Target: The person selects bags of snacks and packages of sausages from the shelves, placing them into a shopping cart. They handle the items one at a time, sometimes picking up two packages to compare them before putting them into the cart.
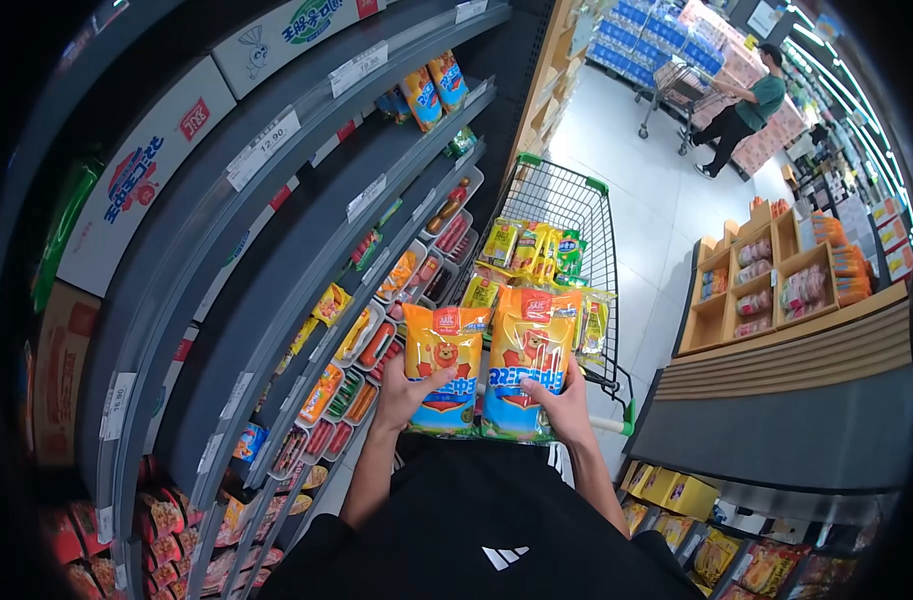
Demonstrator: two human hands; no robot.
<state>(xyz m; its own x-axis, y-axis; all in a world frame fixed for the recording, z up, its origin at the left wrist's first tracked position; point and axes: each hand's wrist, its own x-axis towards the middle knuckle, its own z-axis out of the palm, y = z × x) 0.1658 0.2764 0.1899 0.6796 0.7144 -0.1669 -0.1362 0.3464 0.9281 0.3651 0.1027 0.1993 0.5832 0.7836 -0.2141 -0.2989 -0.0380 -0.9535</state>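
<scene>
Two orange and blue bags with a lion picture are held upright side by side in front of my body. My left hand (406, 393) grips the left bag (446, 350), its thumb across the front. Around the right edge of the other bag (532, 345) my right hand (564, 400) is closed, thumb on the front. Just beyond the bags stands a wire shopping cart (604, 260) with green corners. Yellow packs (500, 243) and green packs (570, 254) lie in it, partly hidden by the held bags.
Dark shelves (306, 200) with price labels and packaged sausages curve along the left. Two similar bags (432, 92) sit on an upper shelf. A wooden display (756, 275) stands at right. Farther back, a person (751, 110) in a green top pushes another cart (673, 85).
</scene>
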